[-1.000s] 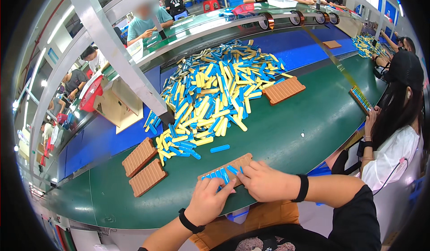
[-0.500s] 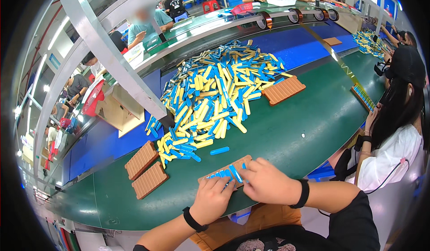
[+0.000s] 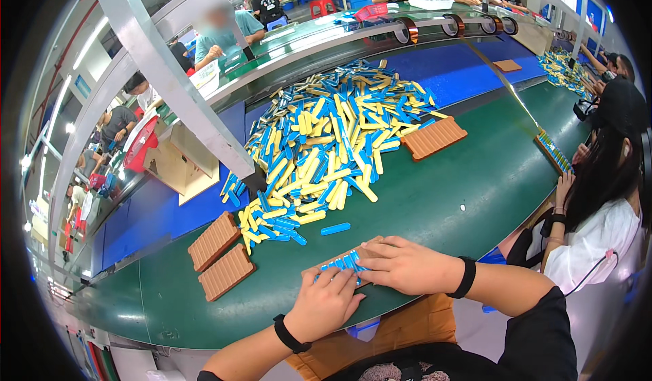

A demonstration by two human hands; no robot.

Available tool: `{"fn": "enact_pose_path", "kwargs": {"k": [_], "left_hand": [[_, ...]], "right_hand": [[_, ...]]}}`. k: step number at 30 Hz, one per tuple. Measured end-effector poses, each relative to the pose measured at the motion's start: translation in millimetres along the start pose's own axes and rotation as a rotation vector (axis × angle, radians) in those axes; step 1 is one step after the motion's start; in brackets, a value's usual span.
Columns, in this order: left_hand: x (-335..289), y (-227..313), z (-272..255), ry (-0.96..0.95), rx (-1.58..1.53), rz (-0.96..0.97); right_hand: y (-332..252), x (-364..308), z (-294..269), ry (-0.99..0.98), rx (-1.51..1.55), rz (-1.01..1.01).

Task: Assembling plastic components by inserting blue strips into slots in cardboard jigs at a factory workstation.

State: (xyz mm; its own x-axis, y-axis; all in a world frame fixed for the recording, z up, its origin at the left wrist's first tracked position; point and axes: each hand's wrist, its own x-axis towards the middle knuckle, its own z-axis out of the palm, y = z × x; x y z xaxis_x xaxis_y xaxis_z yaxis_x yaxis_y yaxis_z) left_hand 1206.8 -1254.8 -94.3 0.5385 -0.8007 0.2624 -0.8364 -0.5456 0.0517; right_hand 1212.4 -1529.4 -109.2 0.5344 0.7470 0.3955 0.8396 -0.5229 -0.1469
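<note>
A brown grooved tray (image 3: 330,258) lies at the table's near edge, partly hidden by both hands. Blue strips (image 3: 345,261) sit side by side in its grooves. My left hand (image 3: 326,302) rests over the tray's left part, its fingers stretched across the strips. From the right, my right hand (image 3: 414,267) reaches over the tray's other end with fingers extended flat, their tips touching the strips. Just beyond the tray lies a single blue strip (image 3: 335,229). Farther off rises a large heap of blue and yellow strips (image 3: 333,140).
Two brown trays (image 3: 226,272) lie at the left, and another tray (image 3: 435,138) beside the heap. A metal post (image 3: 173,89) stands at the left. At right, a co-worker (image 3: 598,197) handles a filled tray (image 3: 553,153) under amber tape (image 3: 504,77) drawn from rolls.
My right hand has gone from pinching a blue strip above the tray to lying flat across the tray's right part. My left fingers have spread over the strips.
</note>
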Motion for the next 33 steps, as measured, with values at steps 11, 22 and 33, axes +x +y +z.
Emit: {"fn": "enact_pose_path", "kwargs": {"k": [11,22,33], "left_hand": [[-2.1,-19.8,-9.6,0.029,-0.204,0.0],[11.4,-23.1,-14.1,-0.165,-0.121,0.063],[7.6,-25.8,-9.1,-0.169,-0.144,0.056]], "right_hand": [[-10.0,11.3,-7.0,-0.088,0.102,0.065],[-17.4,-10.8,-7.0,0.155,0.036,0.257],[-40.2,1.8,2.6,-0.102,-0.065,0.308]]}}
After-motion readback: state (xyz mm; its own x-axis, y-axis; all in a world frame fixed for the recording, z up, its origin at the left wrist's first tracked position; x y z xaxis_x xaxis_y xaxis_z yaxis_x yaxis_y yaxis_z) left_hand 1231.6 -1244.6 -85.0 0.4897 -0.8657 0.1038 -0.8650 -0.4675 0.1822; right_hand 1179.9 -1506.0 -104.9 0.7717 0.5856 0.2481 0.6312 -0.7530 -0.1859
